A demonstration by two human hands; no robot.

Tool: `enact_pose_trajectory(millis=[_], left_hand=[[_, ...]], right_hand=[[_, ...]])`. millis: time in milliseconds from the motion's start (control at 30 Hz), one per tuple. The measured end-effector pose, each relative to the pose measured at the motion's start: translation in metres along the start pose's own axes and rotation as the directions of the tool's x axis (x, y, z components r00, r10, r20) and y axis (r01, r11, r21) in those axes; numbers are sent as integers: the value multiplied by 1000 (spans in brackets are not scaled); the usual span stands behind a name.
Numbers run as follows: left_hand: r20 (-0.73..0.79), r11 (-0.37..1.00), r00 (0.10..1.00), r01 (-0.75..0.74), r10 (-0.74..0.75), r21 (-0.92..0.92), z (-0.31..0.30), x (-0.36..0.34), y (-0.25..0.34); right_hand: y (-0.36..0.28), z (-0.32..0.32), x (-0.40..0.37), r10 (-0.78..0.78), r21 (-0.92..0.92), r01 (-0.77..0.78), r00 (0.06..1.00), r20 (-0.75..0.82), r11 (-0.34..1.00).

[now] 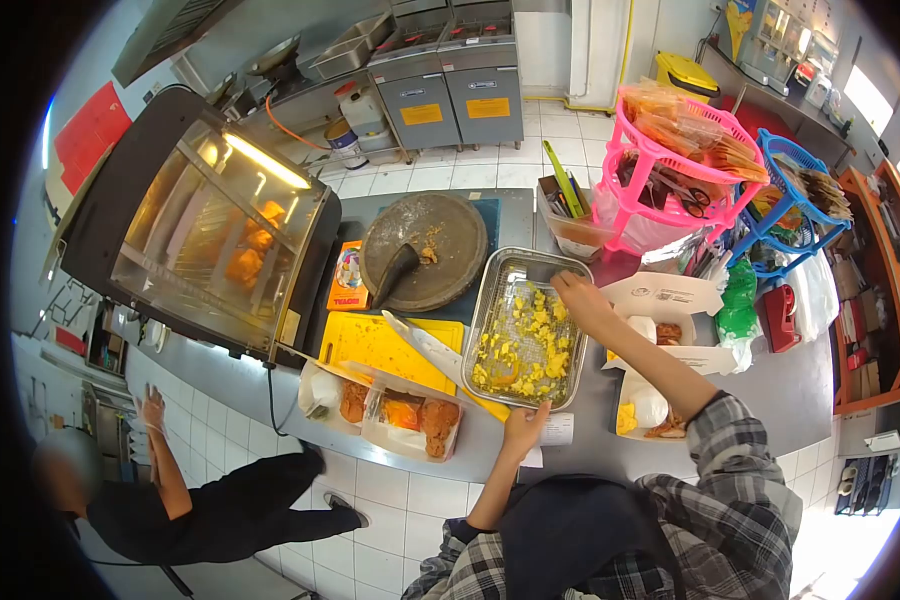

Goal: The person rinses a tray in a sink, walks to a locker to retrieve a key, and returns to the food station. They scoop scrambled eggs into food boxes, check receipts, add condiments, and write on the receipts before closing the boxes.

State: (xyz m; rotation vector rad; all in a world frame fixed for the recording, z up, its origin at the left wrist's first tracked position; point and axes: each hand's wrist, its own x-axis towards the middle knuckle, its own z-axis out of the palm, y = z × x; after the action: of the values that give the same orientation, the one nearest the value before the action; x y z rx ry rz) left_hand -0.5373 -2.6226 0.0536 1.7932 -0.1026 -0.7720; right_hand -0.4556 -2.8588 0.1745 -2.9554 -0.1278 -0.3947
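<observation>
A metal tray (pixel 477 345) holds scattered yellow food pieces, looking like scrambled egg. My left hand (pixel 526 428) grips the tray's near edge. At the tray's right side my right hand (pixel 576 298) reaches in with its fingers bent down; its fingertips are too small to make out. Right of the tray, an open white box (pixel 620 385) holds rice, yellow food and browned meat, with another open box (pixel 705 360) behind it. To the left lie a yellow cutting board (pixel 370 345), a knife (pixel 425 345) and boxes of fried chicken (pixel 437 428).
A stone mortar (pixel 460 235) with a dark pestle stands behind the board. The heated display case (pixel 205 230) is at left. Pink baskets (pixel 638 192), blue baskets (pixel 770 235) and a red tape dispenser (pixel 780 318) stand at right. Another person (pixel 210 515) is at lower left.
</observation>
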Motion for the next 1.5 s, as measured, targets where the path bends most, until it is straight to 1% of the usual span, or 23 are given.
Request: enact_pose_trajectory(millis=[133, 200, 267, 333, 400, 433, 500, 533, 600, 700, 767, 800, 867, 933, 967, 1067, 1133, 1233, 1300, 1333, 1400, 1433, 1500], left_hand=[[64, 1000, 998, 8, -7, -17, -5, -4, 15], [98, 996, 995, -4, 12, -86, -7, -4, 21], [126, 988, 992, -2, 22, -155, -6, -4, 18], [104, 983, 988, -95, 112, -158, -5, -1, 12], [127, 986, 990, -36, 57, -160, -8, -4, 20], [145, 986, 989, 15, 9, -165, -9, -6, 22], [166, 988, 986, 14, 12, -156, -10, -5, 18], [160, 986, 987, 3, 24, -165, -10, -7, 22], [157, 984, 987, -14, 42, -176, -11, -3, 21], [229, 984, 973, 36, 5, -175, -8, 1, 8], [179, 948, 973, -85, 144, -306, -6, -3, 17], [180, 949, 973, -85, 145, -305, -5, 0, 11], [111, 971, 974, -177, 196, -162, -3, 4, 0], [115, 980, 976, -177, 187, -95, -9, -5, 12], [115, 984, 977, -177, 180, -31, -12, -8, 22], [133, 989, 980, -148, 149, -16, -14, -17, 42], [152, 986, 975, -167, 161, 26, -18, -26, 65], [245, 986, 957, -137, 158, -98, -21, -31, 85], [235, 972, 955, -134, 179, -193, -21, -30, 88], [234, 971, 955, -139, 183, -193, -22, -29, 89], [272, 975, 951, -90, 145, -204, -26, -27, 88], [266, 975, 953, -93, 146, -202, -28, -27, 88], [284, 972, 949, -72, 136, -223, -29, -28, 88]], right_hand=[[-19, 29, -26, 9, -50, -8, 1000, 7, 999], [-37, 6, -57, -101, 58, 93, 980, 170, 994], [-39, -11, -72, -87, 83, 70, 971, 221, 994], [-38, -14, -73, -76, 110, 48, 961, 265, 993], [-22, -17, -50, 163, 48, -174, 971, 177, 984], [-14, -8, -43, 167, 51, -179, 969, 182, 983], [1, 18, -32, 21, -168, -51, 984, -178, 984], [-5, 18, -36, 24, -168, -54, 984, -177, 984], [-26, 18, -50, 137, -240, -99, 979, 148, 966], [-59, 22, -96, -1, -250, 31, 993, 119, 968], [-88, 6, -118, -32, -209, 59, 991, 130, 976], [-103, -1, -126, -34, -223, 68, 987, 155, 972], [-119, -14, -128, -31, -236, 73, 984, 178, 969], [-129, -26, -125, 0, -69, 31, 913, 408, 997], [-131, -36, -121, 4, -69, 26, 914, 406, 997], [-115, -59, -94, -6, 130, -59, 892, 452, 990], [-91, -65, -69, -177, 307, 10, 836, 519, 952], [-47, -49, -41, -274, 389, 40, 776, 568, 920], [-32, -74, -21, -211, 484, -419, 548, 809, 769], [-21, -68, -19, -210, 484, -416, 551, 808, 770], [6, -43, -24, -278, 547, -674, 473, 836, 497], [14, -37, -28, -283, 551, -669, 475, 833, 499], [27, -28, -32, -347, 610, -738, 513, 785, 289]])
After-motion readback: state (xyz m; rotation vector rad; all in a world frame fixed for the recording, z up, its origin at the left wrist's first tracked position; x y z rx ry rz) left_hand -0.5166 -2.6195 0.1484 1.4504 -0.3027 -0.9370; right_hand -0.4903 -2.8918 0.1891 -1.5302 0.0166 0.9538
